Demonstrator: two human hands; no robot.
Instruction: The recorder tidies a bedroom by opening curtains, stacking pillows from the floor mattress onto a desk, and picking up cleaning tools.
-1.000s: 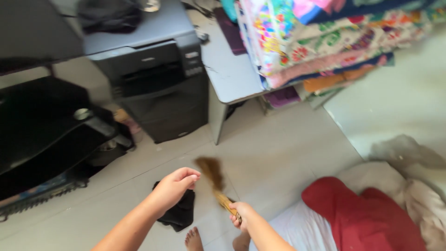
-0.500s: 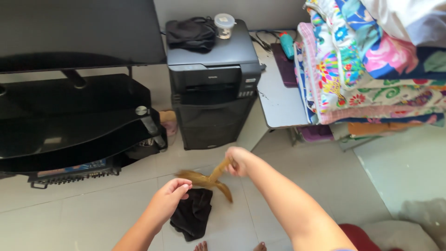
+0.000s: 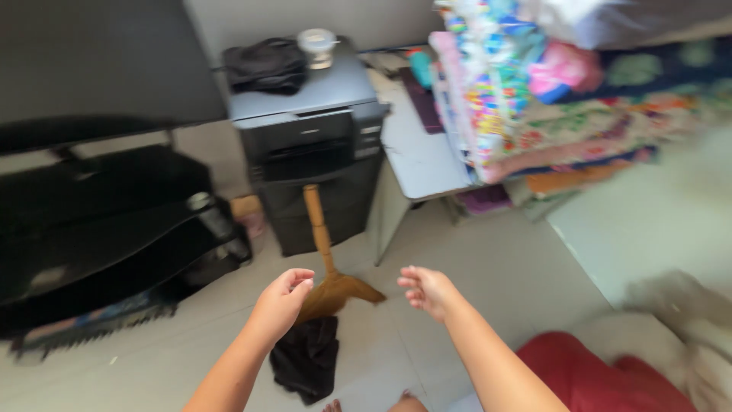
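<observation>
A short hand broom (image 3: 329, 284) stands on the tiled floor, its brown bristles down and its wooden handle up against the dark cabinet (image 3: 328, 206). Neither hand grips it. My left hand (image 3: 280, 304) hangs loosely curled just left of the bristles; whether it touches them I cannot tell. To the right of the bristles, my right hand (image 3: 427, 290) is apart from them with its fingers spread. A black cloth (image 3: 305, 362) lies crumpled on the floor below my left hand.
A grey printer (image 3: 305, 114) tops the cabinet, with a dark garment (image 3: 263, 65) and a jar (image 3: 316, 46) on it. A black glass stand (image 3: 99, 229) is at left. Folded colourful fabrics (image 3: 549, 107) rest on a grey table (image 3: 419, 164). Red cloth (image 3: 602, 374) lies at lower right.
My right hand has let go of the broom, which now stands handle-up against the cabinet. Both hands have drawn apart, and the view has shifted.
</observation>
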